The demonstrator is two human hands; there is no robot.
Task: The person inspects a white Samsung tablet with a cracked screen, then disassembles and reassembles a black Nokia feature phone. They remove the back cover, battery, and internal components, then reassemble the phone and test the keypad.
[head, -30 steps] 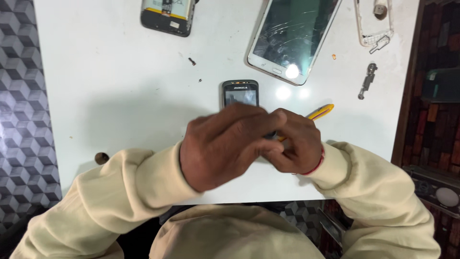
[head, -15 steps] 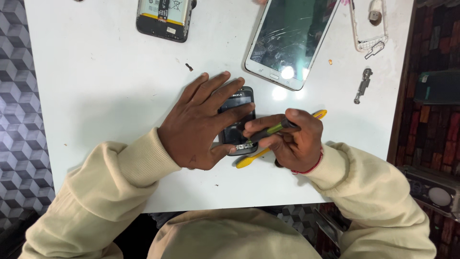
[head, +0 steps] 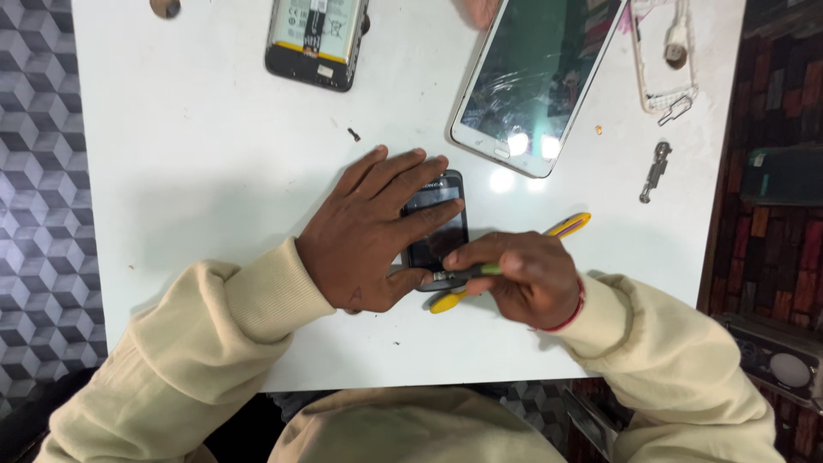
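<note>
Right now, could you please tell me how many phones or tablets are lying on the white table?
3. A small black phone lies under the left hand, an opened phone with its battery showing sits at the top, and a cracked white tablet lies at upper right. Others may sit outside the frame.

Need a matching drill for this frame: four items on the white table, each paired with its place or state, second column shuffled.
Things:
1. small black phone
2. large white tablet with cracked screen
3. yellow-handled tool
4. opened phone with exposed battery

Places or states:
A. top left of the table
B. pinned flat under the left hand
C. top centre, lying at an angle
D. gripped in the right hand

Pairs: 1-B, 2-C, 3-D, 4-A
</note>
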